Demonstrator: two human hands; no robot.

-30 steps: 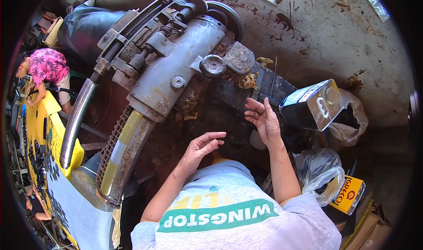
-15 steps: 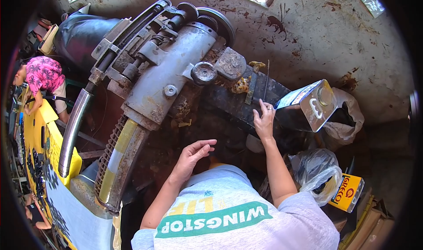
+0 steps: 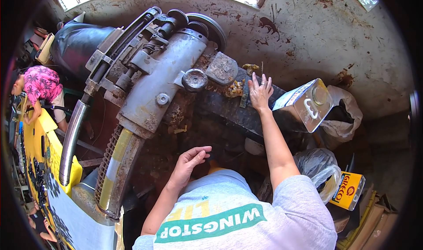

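My right hand [image 3: 260,90] reaches over the dark metal bench [image 3: 220,118] with fingers spread, beside a thin upright rod [image 3: 262,67] and a crusted amber lump [image 3: 234,89]; whether it touches them I cannot tell. My left hand [image 3: 191,161] hangs in front of me with loosely curved fingers apart from the thumb and nothing visible in them. A big grey, rust-spotted machine [image 3: 154,89] with gears fills the upper left, with a knob [image 3: 194,80] on its side. A rectangular metal can [image 3: 303,105] lies just right of my right hand.
A white sack [image 3: 343,125] and a stained wall [image 3: 335,38] are beyond the can. A plastic bag [image 3: 315,166] and yellow can [image 3: 347,190] sit lower right. At left, a co-worker in a pink shirt [image 3: 44,85] bends over yellow panels [image 3: 44,124]; another person's arm [image 3: 48,234] shows below.
My right hand has moved up and forward to beside the rod, its fingers spreading. My left hand has shifted slightly down and left. The machine sits lower-left in view as the camera moved.
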